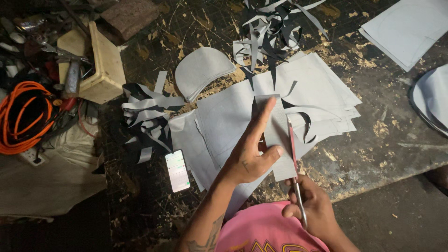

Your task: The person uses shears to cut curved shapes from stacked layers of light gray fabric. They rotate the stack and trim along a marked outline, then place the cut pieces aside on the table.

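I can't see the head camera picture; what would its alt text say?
A person's left hand presses a grey strip flat on a pile of grey sheets while the right hand cuts along it with scissors. Grey and black offcuts, a phone and an orange cable lie on the scarred worktable.

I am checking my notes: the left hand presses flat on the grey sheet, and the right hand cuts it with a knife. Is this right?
Not quite. The head view shows the right hand holding scissors, not a knife. The left hand does press on the grey sheet.
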